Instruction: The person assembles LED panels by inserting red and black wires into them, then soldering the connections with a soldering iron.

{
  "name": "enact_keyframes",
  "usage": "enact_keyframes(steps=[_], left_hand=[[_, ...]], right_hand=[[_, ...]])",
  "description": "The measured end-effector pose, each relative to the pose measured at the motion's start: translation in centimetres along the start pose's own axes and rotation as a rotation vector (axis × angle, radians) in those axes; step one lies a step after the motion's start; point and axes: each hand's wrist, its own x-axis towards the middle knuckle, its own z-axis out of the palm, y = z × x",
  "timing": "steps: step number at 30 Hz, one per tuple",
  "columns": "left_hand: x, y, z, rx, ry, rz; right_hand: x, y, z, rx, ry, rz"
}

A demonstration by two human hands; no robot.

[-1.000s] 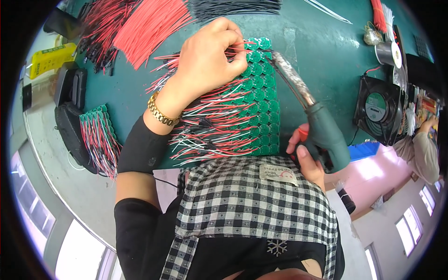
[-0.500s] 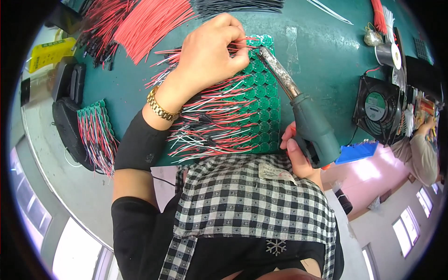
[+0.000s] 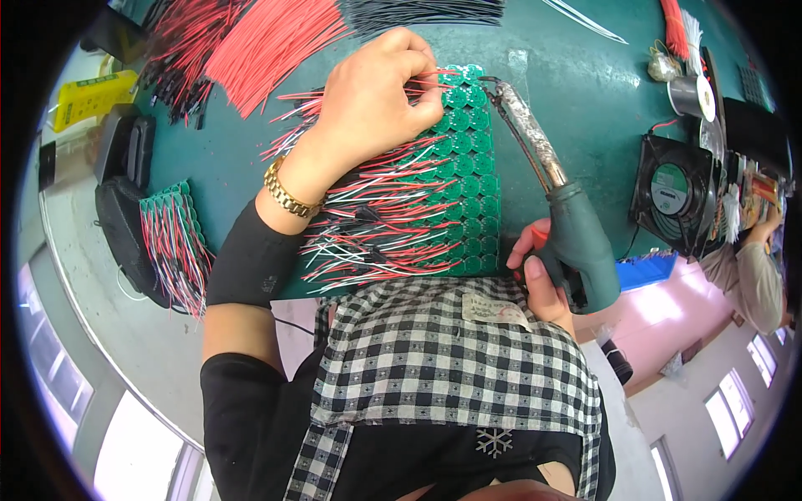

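Note:
A panel of small round green circuit boards (image 3: 474, 188) lies on the green table, with red, white and black wires (image 3: 376, 238) fanning out from its left side. My left hand (image 3: 376, 96) rests over the panel's far left part, closed in a pinch on thin red wire (image 3: 445, 73) that reaches the far boards. At the panel's right, my right hand (image 3: 543, 288) grips the handle of a dark green soldering gun (image 3: 582, 238). The gun's long stained metal barrel points away from me, its tip just off the far right corner of the panel.
Piles of red wires (image 3: 271, 50) and black wires (image 3: 422, 10) lie at the back. A smaller wired board panel (image 3: 173, 238) sits at the left. On the right stand a black fan (image 3: 677, 196) and a wire spool (image 3: 693, 98). Another person's arm (image 3: 748, 280) shows at far right.
The soldering gun and my right hand have shifted right, taking the tip off the far boards to beyond the panel's right edge. My left hand stays nearly in place.

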Motion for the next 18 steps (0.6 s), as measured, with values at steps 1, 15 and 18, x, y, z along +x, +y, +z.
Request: enact_keyframes(steps=[1, 15, 18], left_hand=[[0.0, 0.1, 0.0, -0.001, 0.001, -0.008], [0.0, -0.1, 0.0, 0.015, 0.009, 0.001], [-0.2, 0.0, -0.1, 0.045, 0.003, 0.008]], right_hand=[[-0.1, 0.0, 0.0, -0.005, 0.0, -0.004], [-1.2, 0.4, -0.6, 0.042, 0.066, 0.033], [-1.5, 0.3, -0.5, 0.053, 0.055, 0.053]])
